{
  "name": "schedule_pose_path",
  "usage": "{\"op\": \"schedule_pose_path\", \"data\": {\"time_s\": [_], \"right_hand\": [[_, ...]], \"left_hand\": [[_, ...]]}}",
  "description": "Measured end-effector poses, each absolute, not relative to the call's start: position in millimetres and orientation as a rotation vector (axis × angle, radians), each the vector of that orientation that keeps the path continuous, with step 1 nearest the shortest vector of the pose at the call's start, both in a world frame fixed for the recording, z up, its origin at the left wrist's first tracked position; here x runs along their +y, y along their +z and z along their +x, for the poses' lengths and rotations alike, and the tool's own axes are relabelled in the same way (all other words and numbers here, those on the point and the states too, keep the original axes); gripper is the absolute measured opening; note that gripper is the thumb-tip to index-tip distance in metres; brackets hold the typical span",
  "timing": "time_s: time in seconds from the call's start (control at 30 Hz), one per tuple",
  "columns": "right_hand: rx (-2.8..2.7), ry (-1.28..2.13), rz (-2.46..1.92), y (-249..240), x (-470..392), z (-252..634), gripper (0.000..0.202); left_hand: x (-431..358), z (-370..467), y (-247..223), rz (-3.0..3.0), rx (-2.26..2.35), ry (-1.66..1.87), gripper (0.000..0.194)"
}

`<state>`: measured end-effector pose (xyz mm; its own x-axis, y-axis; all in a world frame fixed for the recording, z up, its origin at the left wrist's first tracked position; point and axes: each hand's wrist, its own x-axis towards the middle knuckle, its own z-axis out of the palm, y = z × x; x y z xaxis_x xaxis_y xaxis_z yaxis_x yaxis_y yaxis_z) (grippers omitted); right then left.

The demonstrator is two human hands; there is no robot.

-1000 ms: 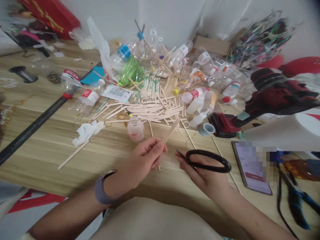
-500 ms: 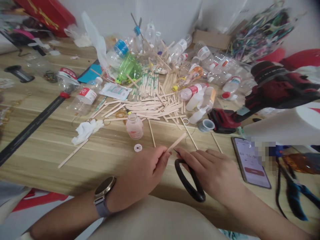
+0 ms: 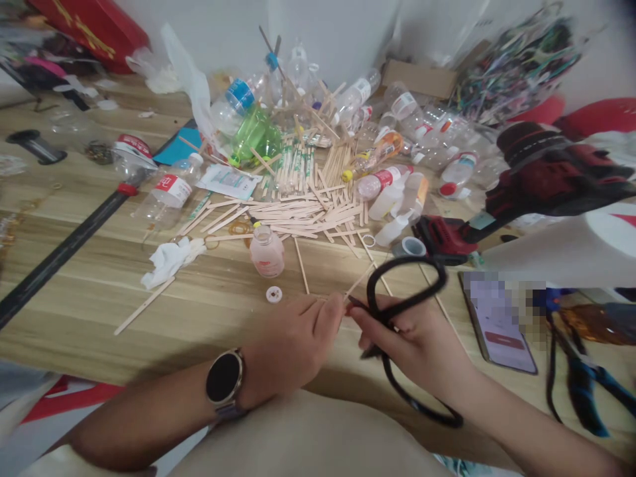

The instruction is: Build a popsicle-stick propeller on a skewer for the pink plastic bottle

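My left hand (image 3: 293, 341), wearing a watch, is closed on a thin wooden stick (image 3: 361, 279) whose far end points up and to the right. Close beside it, my right hand (image 3: 422, 341) grips black-handled scissors (image 3: 397, 308) around their middle, both loops standing out past the fingers. The scissors' tip meets the stick near my left fingertips; whether it cuts or scrapes, I cannot tell. Beyond my hands stands a small uncapped pinkish bottle (image 3: 267, 252), with a round white cap (image 3: 273, 294) lying in front of it.
Many loose wooden sticks (image 3: 293, 215) are piled mid-table, plastic bottles (image 3: 256, 136) heaped behind. A red-and-black power tool (image 3: 447, 238), a phone (image 3: 501, 331) and pliers (image 3: 586, 391) lie right. At left are a long dark pole (image 3: 64, 245) and crumpled tissue (image 3: 171, 258).
The scissors have turned in my right hand, and both loops now show apart. My left hand has rolled over, and the stick appears edge-on, narrower than before.
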<state>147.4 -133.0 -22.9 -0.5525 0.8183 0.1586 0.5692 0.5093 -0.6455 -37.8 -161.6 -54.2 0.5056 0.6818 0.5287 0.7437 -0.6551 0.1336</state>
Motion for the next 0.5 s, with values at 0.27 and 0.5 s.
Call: {"op": "schedule_pose_path", "data": {"time_s": [0.27, 0.5], "right_hand": [[-2.641, -0.094, -0.804, -26.5, -129.1, 157.3, 0.036], [-2.369, 0.687, -1.133, -30.0, -127.7, 146.9, 0.049]], "left_hand": [[-157.9, -40.8, -34.6, -2.922, -1.698, -0.697, 0.030], [-157.4, -38.0, -43.7, -2.795, -1.483, -0.573, 0.033]]}}
